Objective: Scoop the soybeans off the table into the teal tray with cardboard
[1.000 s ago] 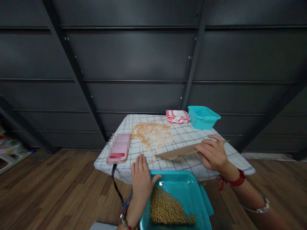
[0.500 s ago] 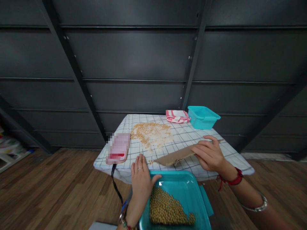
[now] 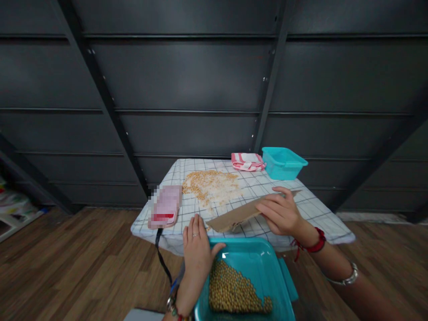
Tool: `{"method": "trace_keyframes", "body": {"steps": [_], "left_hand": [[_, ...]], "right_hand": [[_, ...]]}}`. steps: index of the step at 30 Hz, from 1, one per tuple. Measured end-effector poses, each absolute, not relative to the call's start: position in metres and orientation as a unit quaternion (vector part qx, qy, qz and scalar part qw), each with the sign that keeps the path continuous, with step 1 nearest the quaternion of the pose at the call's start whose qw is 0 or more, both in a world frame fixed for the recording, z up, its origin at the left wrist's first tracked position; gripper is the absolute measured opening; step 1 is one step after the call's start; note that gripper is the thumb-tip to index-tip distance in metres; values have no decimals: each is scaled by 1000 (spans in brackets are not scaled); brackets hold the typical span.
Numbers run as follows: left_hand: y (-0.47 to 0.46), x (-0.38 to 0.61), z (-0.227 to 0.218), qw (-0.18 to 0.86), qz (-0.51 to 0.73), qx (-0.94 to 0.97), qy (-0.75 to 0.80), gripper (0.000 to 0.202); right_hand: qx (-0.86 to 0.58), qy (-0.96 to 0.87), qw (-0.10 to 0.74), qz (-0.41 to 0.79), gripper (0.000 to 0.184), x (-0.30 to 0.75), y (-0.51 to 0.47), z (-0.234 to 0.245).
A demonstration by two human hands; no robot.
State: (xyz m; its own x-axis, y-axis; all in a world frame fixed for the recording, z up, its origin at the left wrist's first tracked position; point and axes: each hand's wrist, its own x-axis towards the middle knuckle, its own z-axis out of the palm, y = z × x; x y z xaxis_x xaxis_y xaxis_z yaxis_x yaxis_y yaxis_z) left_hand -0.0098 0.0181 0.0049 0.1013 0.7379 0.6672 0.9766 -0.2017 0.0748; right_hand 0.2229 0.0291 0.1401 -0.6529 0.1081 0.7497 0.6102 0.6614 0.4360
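Observation:
My left hand grips the left rim of a teal plastic tub held at the near edge of the table; the tub holds a heap of yellow beans. My right hand is closed on a strip of brown cardboard that lies slanted on the checked tablecloth, its left end close to my left fingers. A spread of loose beans lies on the cloth beyond the cardboard, with a few strays near its left tip.
A second teal tub and a folded pink-striped cloth sit at the table's far right. A pink pouch with a black strap lies at the left edge. Dark metal panels stand behind; wooden floor surrounds the table.
My right hand has slid the cardboard strip leftward across the cloth toward my left hand. The left hand and the tub have stayed put.

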Motion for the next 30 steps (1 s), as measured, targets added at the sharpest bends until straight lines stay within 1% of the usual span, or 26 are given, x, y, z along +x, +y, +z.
{"method": "trace_keyframes", "body": {"steps": [5, 10, 19, 30], "left_hand": [[17, -10, 6, 205, -300, -715, -597, 93], [18, -9, 6, 229, -301, -716, -587, 95], [19, -11, 4, 211, -296, -716, -595, 95], [20, -15, 2, 200, -289, -724, -593, 95]], "right_hand": [[-193, -849, 355, -340, 28, 223, 34, 142], [-179, -856, 355, -330, 23, 231, 36, 143], [-175, -858, 364, -317, 27, 239, 30, 146], [-176, -845, 375, -339, 18, 244, 27, 152]]}}
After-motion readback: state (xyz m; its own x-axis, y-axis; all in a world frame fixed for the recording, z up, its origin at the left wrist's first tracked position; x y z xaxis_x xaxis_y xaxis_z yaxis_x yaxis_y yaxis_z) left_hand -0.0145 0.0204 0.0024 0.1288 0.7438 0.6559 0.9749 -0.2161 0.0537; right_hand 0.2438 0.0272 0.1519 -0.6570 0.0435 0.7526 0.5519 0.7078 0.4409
